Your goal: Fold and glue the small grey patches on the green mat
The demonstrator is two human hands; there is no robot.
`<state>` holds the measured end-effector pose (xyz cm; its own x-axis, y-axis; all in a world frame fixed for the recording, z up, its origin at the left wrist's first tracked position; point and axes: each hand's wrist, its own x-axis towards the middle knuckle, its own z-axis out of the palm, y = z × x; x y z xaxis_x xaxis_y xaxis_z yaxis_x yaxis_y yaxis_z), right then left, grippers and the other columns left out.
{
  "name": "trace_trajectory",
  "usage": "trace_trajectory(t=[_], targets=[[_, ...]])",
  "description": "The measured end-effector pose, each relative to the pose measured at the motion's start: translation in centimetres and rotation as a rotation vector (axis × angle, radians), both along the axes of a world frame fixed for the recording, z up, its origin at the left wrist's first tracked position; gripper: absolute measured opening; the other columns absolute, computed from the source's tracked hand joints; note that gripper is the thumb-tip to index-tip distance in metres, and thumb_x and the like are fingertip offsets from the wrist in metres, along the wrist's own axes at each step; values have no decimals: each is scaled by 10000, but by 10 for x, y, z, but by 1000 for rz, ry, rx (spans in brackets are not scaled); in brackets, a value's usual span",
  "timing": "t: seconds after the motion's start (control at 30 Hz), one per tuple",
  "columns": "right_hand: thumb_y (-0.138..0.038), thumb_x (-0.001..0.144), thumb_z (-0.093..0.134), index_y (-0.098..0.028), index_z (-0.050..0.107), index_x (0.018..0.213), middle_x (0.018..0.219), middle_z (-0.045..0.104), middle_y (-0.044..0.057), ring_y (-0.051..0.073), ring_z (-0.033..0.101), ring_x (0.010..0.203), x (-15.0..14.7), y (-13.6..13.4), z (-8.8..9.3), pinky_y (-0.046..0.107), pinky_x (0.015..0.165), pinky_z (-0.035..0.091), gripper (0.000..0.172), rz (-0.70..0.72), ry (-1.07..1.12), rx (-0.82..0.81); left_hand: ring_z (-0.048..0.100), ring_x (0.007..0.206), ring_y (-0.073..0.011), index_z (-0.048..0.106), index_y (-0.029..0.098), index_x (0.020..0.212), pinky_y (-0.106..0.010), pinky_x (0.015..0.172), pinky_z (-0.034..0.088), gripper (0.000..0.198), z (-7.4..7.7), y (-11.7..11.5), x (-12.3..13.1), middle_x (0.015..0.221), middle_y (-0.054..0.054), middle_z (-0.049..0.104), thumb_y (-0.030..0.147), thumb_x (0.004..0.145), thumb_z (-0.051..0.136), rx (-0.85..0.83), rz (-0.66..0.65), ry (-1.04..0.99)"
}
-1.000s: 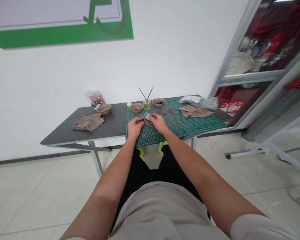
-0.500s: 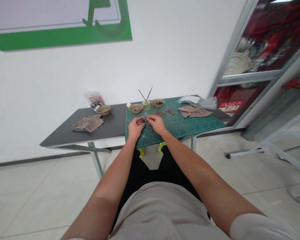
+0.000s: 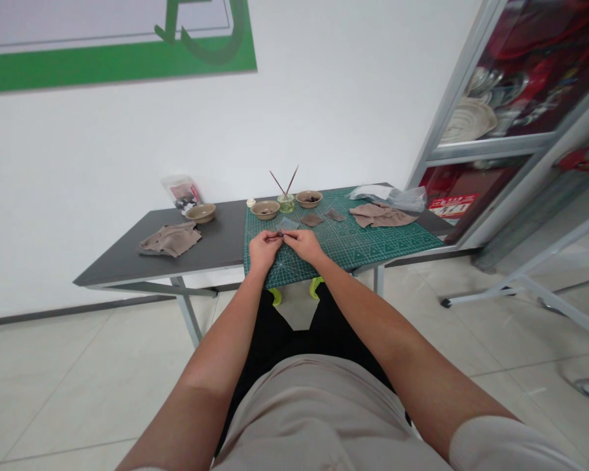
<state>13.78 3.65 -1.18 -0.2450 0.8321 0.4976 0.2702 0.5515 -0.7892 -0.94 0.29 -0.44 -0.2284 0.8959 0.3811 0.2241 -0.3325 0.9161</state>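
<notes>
Small dark piece (image 3: 279, 233), material too small to tell, pinched at fingertips of both hands, held over green cutting mat (image 3: 353, 247) nr its front edge. L hand (image 3: 264, 250) curled narrow; R hand (image 3: 302, 244) also narrow, fingers reaching across twd L, hands almost touching. Grey swatch (image 3: 288, 224) on mat just past fingertips. Two small brown swatches (image 3: 312, 220) (image 3: 334, 214) lie further R, apart from each other. Folded taupe cloth (image 3: 380, 215) at R end of mat, clear plastic bag (image 3: 389, 194) just behind it. At back of mat: two tan bowls (image 3: 265, 209) (image 3: 309, 199), small glass jar (image 3: 285, 203) between them w/ two thin sticks (image 3: 285, 180) standing tilted in it, small white cap (image 3: 250, 203) beside L bowl. On grey table (image 3: 220, 229), L of mat: third tan bowl (image 3: 200, 212), crumpled taupe cloth (image 3: 169, 239), clear packet (image 3: 181, 193) w/ dark items inside, behind bowl. Glass-fronted cabinet (image 3: 491, 111) w/ plates at far R.
</notes>
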Motion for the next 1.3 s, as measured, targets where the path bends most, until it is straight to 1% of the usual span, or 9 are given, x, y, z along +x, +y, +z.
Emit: trace_trajectory(t=[0.27,0.4,0.5,0.63,0.73,0.9,0.97,1.13,1.3], targets=[[-247,818,643,-278,777,995,1009,758,3,277,688,1040,1,2,3,436,981,494,224,29,7,-28,676,733,-182,686,166,766,-314,730,540,188,1,1,-1,759,-38,721,279,641,769,7,69,-37],[-265,831,622,-268,778,981,1000,762,2,253,685,1032,3,5,3,435,996,484,217,79,52,-66,667,728,-180,664,168,725,-304,709,533,173,1,2,-2,745,-32,708,268,630,770,13,-9,1],[-289,848,600,-229,765,1012,1006,759,22,214,692,980,2,10,1,407,974,502,239,94,226,-154,660,702,-168,647,170,778,-296,698,527,210,-3,6,-3,725,-20,690,262,631,766,23,-15,-70],[-347,880,573,-206,717,1114,1021,743,52,166,700,869,-1,17,1,341,869,547,309,23,441,-303,653,681,-141,567,185,835,-285,712,527,255,-7,13,-7,737,0,665,291,675,735,114,109,-217],[-332,873,584,-214,721,1116,991,745,42,158,689,858,-2,18,5,329,865,541,303,22,381,-278,675,737,-142,491,200,881,-291,737,543,273,-6,15,-8,848,-24,676,287,717,691,168,114,-260],[-292,836,637,-231,761,1035,1037,750,30,192,663,1035,-6,18,9,374,1016,456,242,65,278,-198,699,869,-176,408,221,922,-348,803,565,293,-2,12,-6,980,-64,676,291,770,648,154,17,-287],[-298,824,659,-239,768,1015,1015,755,21,200,668,1023,-8,18,9,386,1018,448,228,102,227,-206,700,862,-177,404,221,919,-356,806,570,313,-1,11,-5,978,-65,679,301,767,666,148,-16,-319],[-322,789,708,-219,776,998,870,767,17,190,678,874,-12,22,9,350,912,487,242,187,108,-256,674,726,-149,453,207,924,-316,702,580,380,-2,11,-6,774,8,626,340,716,743,157,27,-349],[-358,728,769,-156,776,959,763,746,24,132,636,675,-16,25,17,277,759,502,307,212,240,-436,625,581,-110,497,190,896,-268,594,549,336,-2,11,-6,743,28,603,321,706,741,147,106,-296]])
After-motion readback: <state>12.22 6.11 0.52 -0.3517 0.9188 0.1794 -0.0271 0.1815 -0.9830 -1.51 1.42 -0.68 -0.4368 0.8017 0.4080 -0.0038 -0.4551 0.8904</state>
